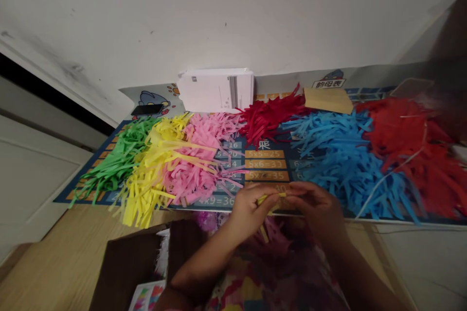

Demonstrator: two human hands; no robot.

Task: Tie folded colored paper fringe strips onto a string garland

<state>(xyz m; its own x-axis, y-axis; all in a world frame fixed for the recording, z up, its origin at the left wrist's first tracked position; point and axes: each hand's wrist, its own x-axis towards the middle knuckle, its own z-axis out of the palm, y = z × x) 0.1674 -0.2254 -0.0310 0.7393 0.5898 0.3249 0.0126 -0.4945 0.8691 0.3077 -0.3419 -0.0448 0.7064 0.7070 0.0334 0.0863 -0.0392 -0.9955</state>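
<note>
Near the table's front edge, both my hands meet over a thin yellow paper strip (272,196). My left hand (248,209) is closed on it, thumb against the fingers. From the other side, my right hand (321,209) pinches the strip's far end. A yellow tail hangs below my left hand. Just left of my hands lies a heap of pink paper strips (189,180), with yellow paper strips (144,194) beside it. Blue paper strips (350,170) spread to the right of my right hand.
Green strips (124,155) lie at the far left, dark red strips (272,114) at the back, red strips (412,146) at the right. White packets (217,91) lean against the wall, beside a phone (147,109) and a tan paper pad (328,99). A cardboard box (127,262) stands below.
</note>
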